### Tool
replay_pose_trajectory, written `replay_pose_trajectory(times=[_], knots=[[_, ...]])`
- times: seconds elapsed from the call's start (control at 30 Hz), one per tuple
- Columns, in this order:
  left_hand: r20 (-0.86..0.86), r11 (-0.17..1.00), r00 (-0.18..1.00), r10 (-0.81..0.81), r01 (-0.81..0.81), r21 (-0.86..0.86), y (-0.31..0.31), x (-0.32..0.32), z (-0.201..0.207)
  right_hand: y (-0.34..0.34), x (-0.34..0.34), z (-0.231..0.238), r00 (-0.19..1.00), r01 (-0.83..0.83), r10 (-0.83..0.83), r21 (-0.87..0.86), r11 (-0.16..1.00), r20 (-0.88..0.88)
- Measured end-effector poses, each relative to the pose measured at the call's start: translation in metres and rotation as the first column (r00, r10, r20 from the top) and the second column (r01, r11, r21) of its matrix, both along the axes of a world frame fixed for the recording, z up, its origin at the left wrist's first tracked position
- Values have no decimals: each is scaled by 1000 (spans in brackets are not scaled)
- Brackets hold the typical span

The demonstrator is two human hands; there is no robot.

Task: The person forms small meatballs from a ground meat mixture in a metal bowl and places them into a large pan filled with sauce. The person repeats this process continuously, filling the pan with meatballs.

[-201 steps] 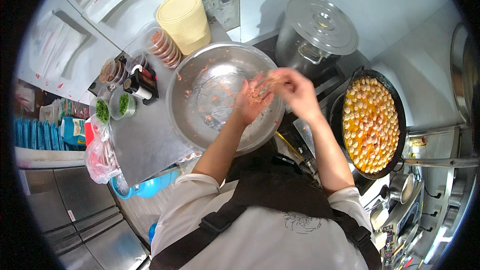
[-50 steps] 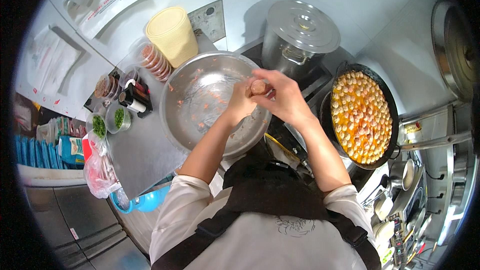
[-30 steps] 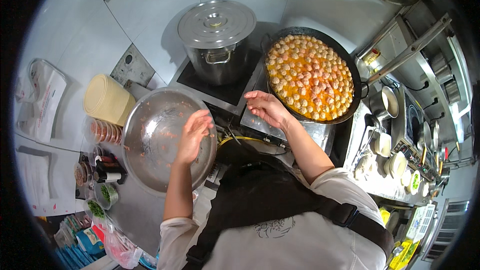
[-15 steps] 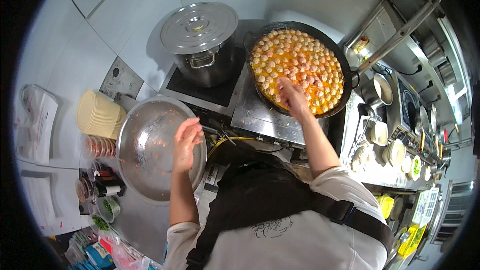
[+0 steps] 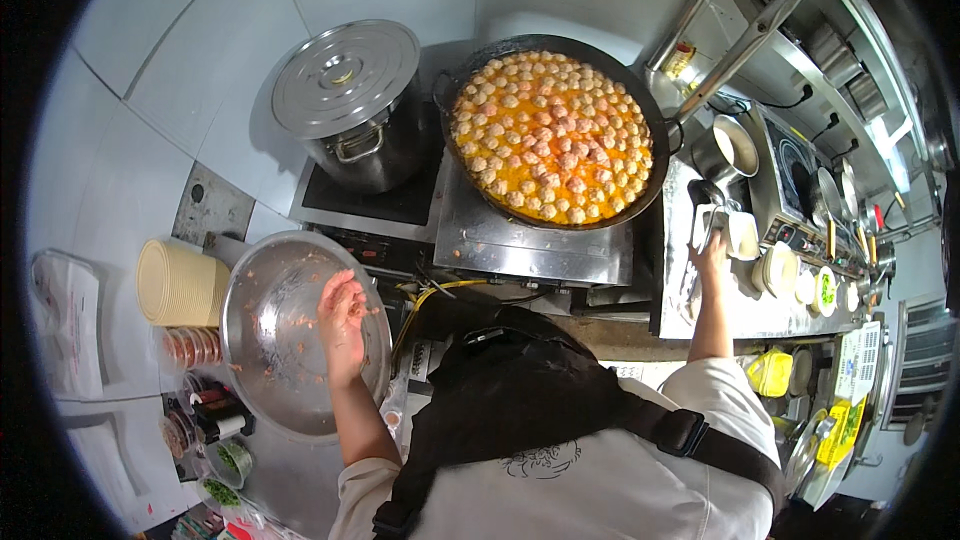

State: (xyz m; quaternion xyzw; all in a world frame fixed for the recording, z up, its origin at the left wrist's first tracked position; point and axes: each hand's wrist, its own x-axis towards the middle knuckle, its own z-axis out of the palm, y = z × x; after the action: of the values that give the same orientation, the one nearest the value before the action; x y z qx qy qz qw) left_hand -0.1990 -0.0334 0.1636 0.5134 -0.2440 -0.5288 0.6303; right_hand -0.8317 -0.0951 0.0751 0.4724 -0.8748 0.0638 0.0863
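Observation:
My left hand (image 5: 342, 320) is raised over a wide steel basin (image 5: 250, 340), its fingers loosely bent and nothing visible in them. Pinkish scraps cling to the basin's inside. At the right counter my right hand (image 5: 712, 258) is closed round the thin metal handle of a ladle (image 5: 709, 193), although glare blurs the fingers. Beside that hand stands a white container (image 5: 742, 236). On the stove at the back centre is a large black wok (image 5: 660, 155), filled with meatballs (image 5: 545, 145) in orange liquid. Those in the middle look pinker than the paler ones around them.
A lidded steel stockpot (image 5: 345, 80) stands left of the wok. Stacked beige tubs (image 5: 185, 283) and a tub of chopped greens (image 5: 232, 460) are at the left. A saucepan (image 5: 725, 150), an induction cooker (image 5: 795, 175) and several bowls (image 5: 778, 270) occupy the right. A metal shelf post (image 5: 760, 30) slants above.
My right hand has left the wok and moved right to the ladle on the counter. My left hand stays over the basin, its fingers more bent. The view has shifted to the right.

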Motion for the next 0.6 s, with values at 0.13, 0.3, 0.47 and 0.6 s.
replay_pose_trajectory(times=[0.13, 0.3, 0.47, 0.6], knots=[[-15, 998, 1000, -22, 23, 57, -18, -2, -1, 38, -32, -63, 988, 53, -70, 126, 991, 139], [-8, 993, 994, -105, 105, 53, -41, -16, 10, 25, -28, -42, 966, 87, -100, 67, 994, 240], [0, 991, 992, -127, 127, 45, -41, -14, 4, 50, -7, 27, 909, 130, -25, -225, 966, 417], [-51, 992, 992, -117, 119, 42, -37, -1, -6, 78, 22, 132, 753, -173, 329, -312, 934, 570]])
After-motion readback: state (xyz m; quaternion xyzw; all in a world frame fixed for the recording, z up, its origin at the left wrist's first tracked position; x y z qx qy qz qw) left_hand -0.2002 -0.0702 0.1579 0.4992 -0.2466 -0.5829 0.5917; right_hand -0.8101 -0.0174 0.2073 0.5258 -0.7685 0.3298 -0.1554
